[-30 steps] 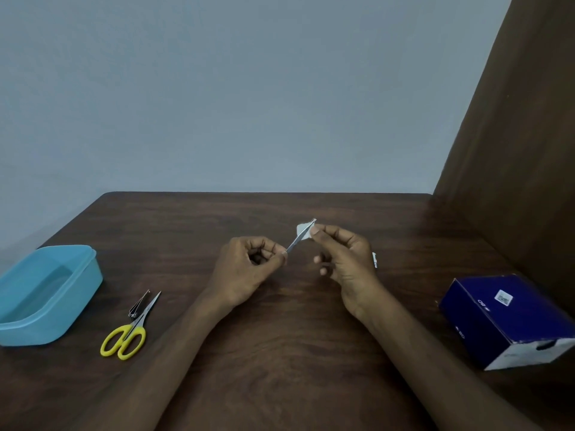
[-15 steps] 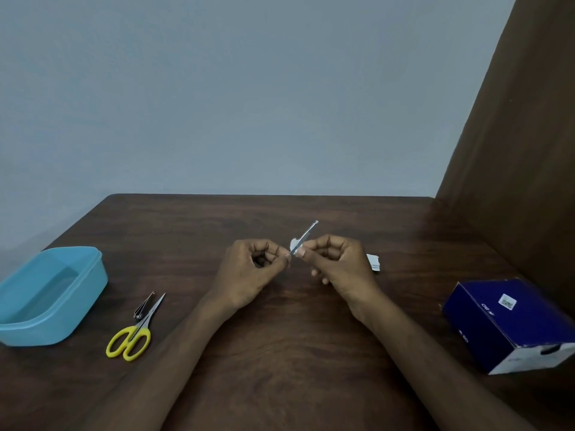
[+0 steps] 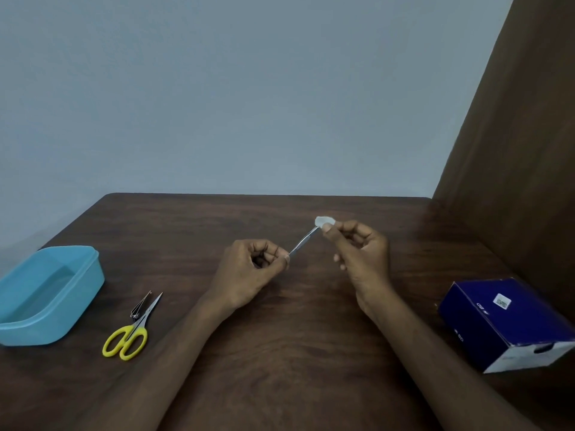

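The left hand (image 3: 249, 269) holds a thin metal tool (image 3: 303, 242) above the middle of the surface (image 3: 280, 353). Its fingers (image 3: 273, 251) are curled round the near end, so the shaft slants up and to the right. The right hand (image 3: 361, 253) pinches a small white wad (image 3: 322, 219) against the tool's far tip between thumb and forefinger, with its other fingers loosely curled. The work looks like wiping the tool clean, though it cannot be told whether this is tweezers or a probe. The left grip sits at the very end of the shaft, so a firm pull along it could twist the tool or draw it out of the hand and drop it on the surface. The wad is small and held only at its edge, so it could slide off the tip or slip from the pinch. If the tip is pointed, pressing too hard could push it through the wad into the fingertip. Scissors (image 3: 130, 331) and a clipper (image 3: 141, 304) lie well apart at the near left, beside a blue tub (image 3: 46, 293). A box (image 3: 510, 318) sits at the right, also clear of the hands.
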### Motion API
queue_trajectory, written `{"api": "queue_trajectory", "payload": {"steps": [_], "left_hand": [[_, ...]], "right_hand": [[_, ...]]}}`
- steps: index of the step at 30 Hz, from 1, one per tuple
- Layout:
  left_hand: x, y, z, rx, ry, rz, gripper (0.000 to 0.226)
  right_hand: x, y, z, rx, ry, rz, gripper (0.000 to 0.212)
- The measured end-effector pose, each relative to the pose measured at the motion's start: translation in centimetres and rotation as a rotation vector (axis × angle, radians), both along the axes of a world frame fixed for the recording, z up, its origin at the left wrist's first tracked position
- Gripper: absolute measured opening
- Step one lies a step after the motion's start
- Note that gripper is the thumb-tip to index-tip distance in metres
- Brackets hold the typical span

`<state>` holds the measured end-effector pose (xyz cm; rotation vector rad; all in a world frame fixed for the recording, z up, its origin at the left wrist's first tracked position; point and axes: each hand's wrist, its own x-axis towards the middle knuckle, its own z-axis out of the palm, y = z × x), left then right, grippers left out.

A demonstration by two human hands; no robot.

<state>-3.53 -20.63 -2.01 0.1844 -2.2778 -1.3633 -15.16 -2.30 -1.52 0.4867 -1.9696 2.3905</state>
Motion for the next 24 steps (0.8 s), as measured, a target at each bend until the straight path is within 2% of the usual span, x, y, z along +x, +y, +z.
{"api": "queue_trajectory", "payload": {"steps": [5,8,10,12,14,16,18,19,21,24], "left_hand": [[0.2,-0.2,0.0,-0.026,0.0,-0.033,0.011],[0.1,-0.1,-0.2,-0.04,-0.006,-0.044,0.012],[0.0,-0.1,-0.2,-0.044,-0.011,-0.04,0.011],[0.0,-0.2,-0.2,-0.031,-0.013,-0.028,0.01],[0.0,-0.1,-0.1,-0.016,-0.009,-0.018,0.011],[0.1,0.1,0.0,0.0,-0.005,-0.011,0.01],[0.1,0.1,0.0,0.007,-0.008,-0.012,0.009],[0.0,0.0,0.0,0.003,-0.01,-0.02,0.01],[0.0,0.0,-0.1,-0.005,-0.017,-0.034,0.011],[-0.2,0.0,-0.1,0.001,-0.008,-0.033,0.013]], "right_hand": [[0.0,-0.5,-0.4,0.083,-0.009,0.026,0.02],[-0.9,0.0,-0.3,0.003,-0.107,-0.097,0.016],[-1.6,0.3,-0.6,-0.034,-0.1,-0.203,0.017],[-1.8,0.6,-0.8,0.065,0.084,-0.321,0.015],[-1.0,1.0,-0.4,0.206,0.398,-0.39,0.007],[0.2,1.2,0.1,0.326,0.748,-0.374,0.011],[0.8,1.2,-0.1,0.475,0.969,-0.341,0.013],[0.6,1.1,-0.4,0.555,0.988,-0.347,0.014],[-0.1,1.1,-0.7,0.658,0.877,-0.378,0.013],[-1.2,1.4,-1.1,0.722,0.761,-0.441,0.011]]}}
